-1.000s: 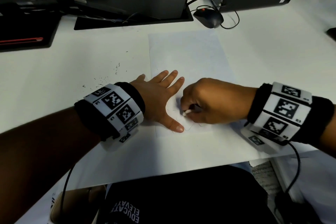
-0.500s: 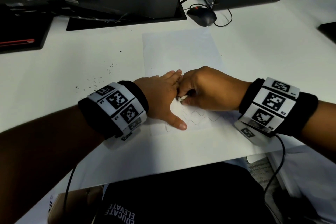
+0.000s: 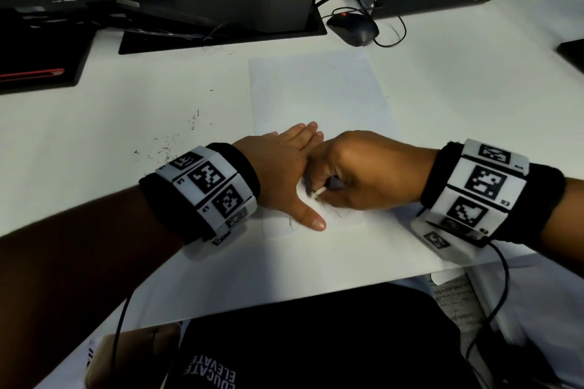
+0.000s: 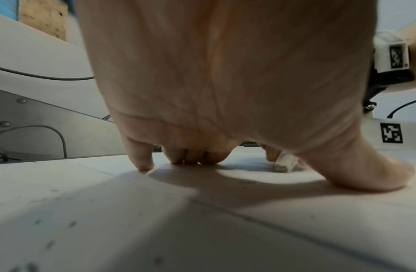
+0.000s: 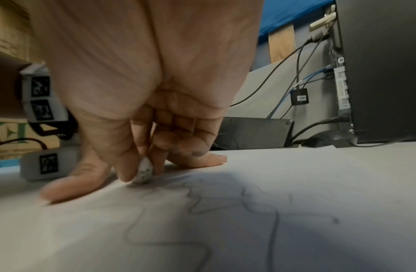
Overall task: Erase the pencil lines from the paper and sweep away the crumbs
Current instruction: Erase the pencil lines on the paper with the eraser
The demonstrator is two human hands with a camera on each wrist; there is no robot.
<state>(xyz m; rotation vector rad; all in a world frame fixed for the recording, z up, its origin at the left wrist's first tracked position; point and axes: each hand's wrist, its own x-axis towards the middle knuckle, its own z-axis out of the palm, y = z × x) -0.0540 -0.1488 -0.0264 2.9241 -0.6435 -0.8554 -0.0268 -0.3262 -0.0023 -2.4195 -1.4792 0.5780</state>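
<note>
Paper (image 3: 319, 95) lies flat on the white desk (image 3: 110, 123), its long side running away from the person, and everything else is easiest placed against it. On the sheet's near left part the left hand (image 3: 284, 174) is spread palm-down, fingers straight and thumb splayed toward the near edge — most likely to pin the sheet so it does not slide or crease under the rubbing. It holds nothing.

Just to its right, touching or nearly so, the right hand (image 3: 363, 174) is curled over the paper's near end, thumb and fingers pinching a small white eraser (image 3: 317, 193). The right wrist view shows the eraser's (image 5: 144, 172) grey-smudged tip pressed on the sheet at the start of the wavy pencil lines (image 5: 202, 208), which run on toward the near edge, so the erasing looks far from finished. A low, tight pinch like this probably gives firm pressure on a short stub.

Dark crumbs (image 3: 177, 142) lie scattered on the desk left of the paper, still unswept. Beyond the far edge sits a black mouse (image 3: 354, 27).

Readable writing is scarce: the dark shirt (image 3: 316, 341) below the near edge carries "EDUCATE ELEVATE", and both wristbands (image 3: 208, 186) bear square black-and-white coded markers.
</note>
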